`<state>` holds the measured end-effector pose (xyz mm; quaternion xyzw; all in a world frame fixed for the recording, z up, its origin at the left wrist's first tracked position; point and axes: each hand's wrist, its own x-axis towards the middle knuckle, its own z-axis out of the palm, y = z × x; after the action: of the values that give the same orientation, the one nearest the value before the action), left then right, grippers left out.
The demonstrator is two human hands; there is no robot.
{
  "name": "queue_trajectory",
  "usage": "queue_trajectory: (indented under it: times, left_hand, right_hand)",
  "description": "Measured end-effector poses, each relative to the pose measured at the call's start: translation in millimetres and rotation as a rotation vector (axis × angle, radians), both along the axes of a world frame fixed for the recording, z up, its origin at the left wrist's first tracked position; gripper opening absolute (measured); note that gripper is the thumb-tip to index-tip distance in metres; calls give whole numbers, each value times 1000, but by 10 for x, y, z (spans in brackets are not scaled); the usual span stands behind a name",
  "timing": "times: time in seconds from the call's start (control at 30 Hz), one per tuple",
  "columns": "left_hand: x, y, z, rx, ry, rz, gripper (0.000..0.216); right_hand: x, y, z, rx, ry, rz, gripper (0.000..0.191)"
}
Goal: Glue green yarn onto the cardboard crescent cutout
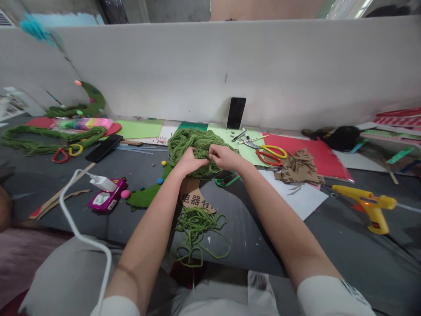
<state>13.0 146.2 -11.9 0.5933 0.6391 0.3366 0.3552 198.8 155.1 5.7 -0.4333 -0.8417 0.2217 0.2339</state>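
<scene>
A big tangled bundle of green yarn (189,139) lies ahead of me on the dark table. My left hand (190,163) grips its near left side, thumb stretched across and fingers partly sunk in the strands. On the right side of the bundle, my right hand (224,157) is curled closed on some strands, knuckles up. Below my hands is a piece of brown cardboard (194,193) with printed characters. A loose heap of green yarn (197,221) trails from it toward the table's near edge. A green crescent shape (143,197) with small pompoms is partly hidden behind my left forearm.
To the right are red-and-yellow scissors (271,154), crumpled cardboard (297,169) and a yellow glue gun (368,204) with a lit light. A phone (236,113) leans on the partition. Leftward lie a purple device (107,197), a white cable (70,206) and another phone (104,148).
</scene>
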Motion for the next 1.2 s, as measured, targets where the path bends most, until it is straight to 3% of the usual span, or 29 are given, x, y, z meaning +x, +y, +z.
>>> queue_trajectory:
  times: [0.17,0.33,0.57,0.8,0.93,1.2]
  left_hand:
    - [-54,14,-58,142,67,78,36]
    - [-99,40,-116,188,103,105,30]
    - [-82,17,-145,63,-357,129,49]
    - [-131,10,-121,-81,-674,-27,49]
    - [-140,28,-145,-60,-644,19,46]
    - [-103,26,-180,124,-307,198,35]
  right_hand:
    - [-40,-13,-23,40,15,2,5]
    - [-85,-20,-48,19,20,-30,8]
    - [-154,-50,-48,-154,242,-41,18]
    - [-134,71,-202,-260,370,12,23]
    - [-120,87,-212,-282,353,15,29]
    - [-172,8,-152,-225,234,58,46]
